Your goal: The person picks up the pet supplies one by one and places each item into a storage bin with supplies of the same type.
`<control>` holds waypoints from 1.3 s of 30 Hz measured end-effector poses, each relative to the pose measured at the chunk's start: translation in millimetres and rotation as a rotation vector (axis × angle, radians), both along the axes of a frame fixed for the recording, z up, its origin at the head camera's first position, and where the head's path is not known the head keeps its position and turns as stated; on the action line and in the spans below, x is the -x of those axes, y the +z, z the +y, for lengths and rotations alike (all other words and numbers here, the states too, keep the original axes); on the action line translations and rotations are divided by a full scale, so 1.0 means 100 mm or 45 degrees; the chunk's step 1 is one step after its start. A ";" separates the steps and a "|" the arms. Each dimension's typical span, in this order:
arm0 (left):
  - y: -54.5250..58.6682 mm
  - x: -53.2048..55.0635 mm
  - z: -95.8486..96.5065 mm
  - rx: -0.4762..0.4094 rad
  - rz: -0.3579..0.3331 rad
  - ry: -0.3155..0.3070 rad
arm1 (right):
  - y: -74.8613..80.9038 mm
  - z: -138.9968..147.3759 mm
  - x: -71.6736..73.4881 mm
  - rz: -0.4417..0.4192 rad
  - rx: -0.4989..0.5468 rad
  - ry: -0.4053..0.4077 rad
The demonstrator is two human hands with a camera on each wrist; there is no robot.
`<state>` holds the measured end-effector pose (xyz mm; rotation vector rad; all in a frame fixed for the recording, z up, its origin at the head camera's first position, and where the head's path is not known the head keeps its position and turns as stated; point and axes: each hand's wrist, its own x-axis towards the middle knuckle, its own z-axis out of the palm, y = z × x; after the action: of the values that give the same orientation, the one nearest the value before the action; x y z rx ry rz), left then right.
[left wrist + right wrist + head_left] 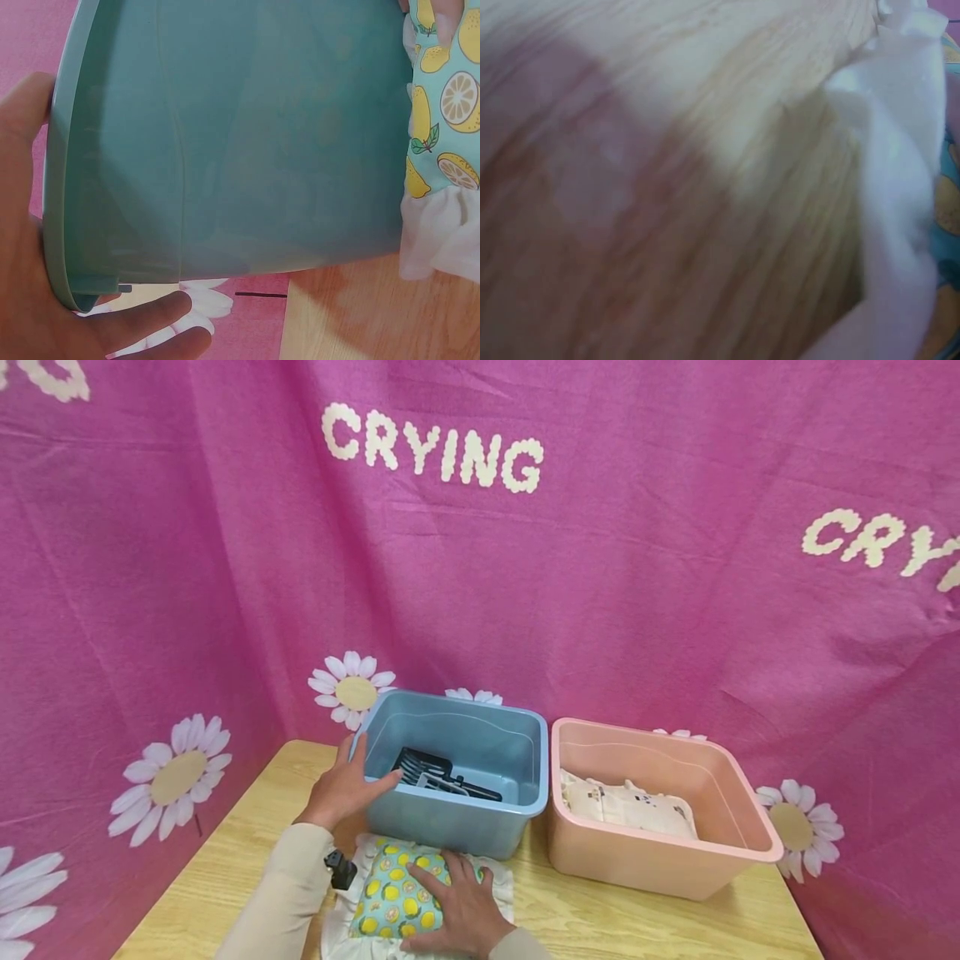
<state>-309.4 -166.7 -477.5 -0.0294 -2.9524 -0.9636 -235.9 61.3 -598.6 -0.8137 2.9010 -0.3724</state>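
Note:
My left hand is at the front left corner of the blue plastic bin, its thumb over the front rim and its fingers stretched along the left side. In the left wrist view the bin wall fills the middle, with the fingers extended past the corner. On the table before the bin lies a lemon-print cushion with a white ruffled edge. My right hand rests on it with fingers spread. The right wrist view catches only its white ruffle and a little of the print.
Inside the blue bin lie black slotted utensils and a grey piece. A pink bin stands to its right, holding a cream printed cloth item. Both stand on a wooden table, with a pink daisy curtain behind.

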 end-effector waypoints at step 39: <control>0.01 0.01 0.01 0.027 0.010 -0.010 | 0.13 0.47 -0.22 0.184 0.021 0.077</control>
<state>-310.0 -165.8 -476.1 -0.0457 -2.9577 -0.9309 -213.9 108.2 -585.9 -0.9667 3.0000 -0.3460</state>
